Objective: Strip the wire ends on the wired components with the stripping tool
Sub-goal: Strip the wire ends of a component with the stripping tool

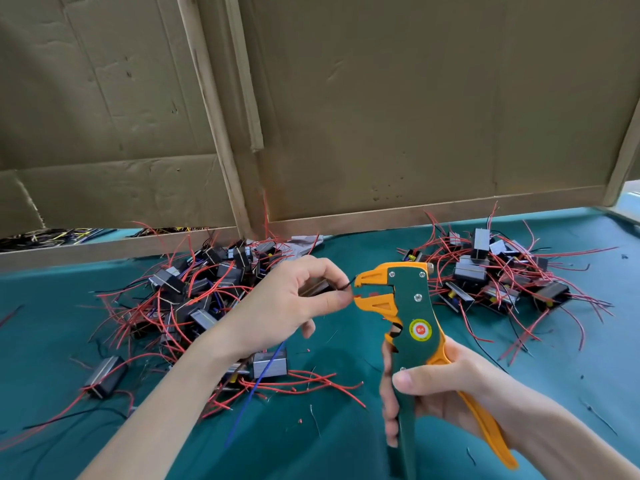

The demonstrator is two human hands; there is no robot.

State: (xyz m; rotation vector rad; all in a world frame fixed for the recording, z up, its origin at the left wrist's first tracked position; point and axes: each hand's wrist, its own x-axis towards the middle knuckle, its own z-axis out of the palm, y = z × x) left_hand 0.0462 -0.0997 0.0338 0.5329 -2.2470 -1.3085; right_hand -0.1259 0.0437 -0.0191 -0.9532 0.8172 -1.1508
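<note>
The left hand (298, 299) is pinching a small blocky component (317, 288) over the teal cloth (346, 445), its thin black wire (348, 285) reaching the gaping orange beak of the green stripping tool (412, 306), whose long handles the right hand (446, 386) is gripping, fingers curled round

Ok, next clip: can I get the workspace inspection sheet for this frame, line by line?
Surface: teal cloth covers the table.
Job's things: stripping tool, orange and green, upright, jaws open; left pile and right pile of wired components.
Clutter: tiny red insulation scraps on the cloth.
Grippers: left hand holds one component, its wire ends at the tool's jaws; right hand grips the tool's handles.
Cables: red leads sprawl from both piles; a blue wire lies beside the left forearm.
Surroundings: cardboard panels on a wooden frame behind; more wires beyond, far left.
</note>
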